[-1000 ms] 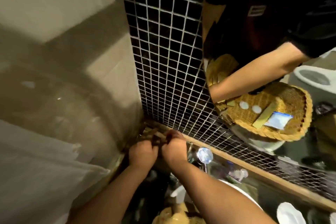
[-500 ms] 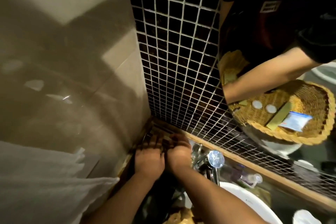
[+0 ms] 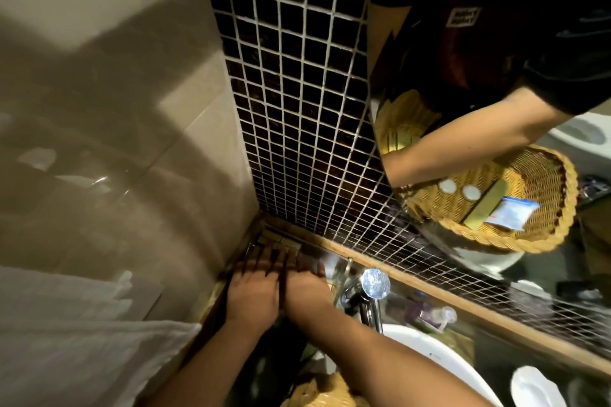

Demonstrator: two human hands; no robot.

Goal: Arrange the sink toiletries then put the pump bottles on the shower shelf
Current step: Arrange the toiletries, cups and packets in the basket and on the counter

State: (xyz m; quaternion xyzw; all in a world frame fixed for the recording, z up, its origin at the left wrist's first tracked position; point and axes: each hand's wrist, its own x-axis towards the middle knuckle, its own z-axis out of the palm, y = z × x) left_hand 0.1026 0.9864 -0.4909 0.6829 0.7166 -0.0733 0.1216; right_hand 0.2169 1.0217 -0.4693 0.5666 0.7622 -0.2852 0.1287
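Note:
My left hand (image 3: 253,296) and my right hand (image 3: 309,291) lie side by side in the dark counter corner, where the beige wall meets the black mosaic tiles. Their fingers stretch forward onto small tan packets (image 3: 281,241) pushed against the corner. The fingertips are blurred and in shadow, so whether they grip anything is unclear. A woven basket (image 3: 325,391) shows partly at the bottom edge, below my right forearm. No pump bottle is recognisable in view.
A chrome tap (image 3: 372,287) stands just right of my right hand, over the white basin (image 3: 439,363). A small clear bottle (image 3: 436,314) sits behind it by the wooden ledge (image 3: 479,311). The mirror (image 3: 496,76) reflects the basket. A white cloth (image 3: 82,340) hangs left.
Both hands have stayed together in the corner. Their fingers have gone from curled to stretched flat and forward. The view has shifted so the tap and basin show more.

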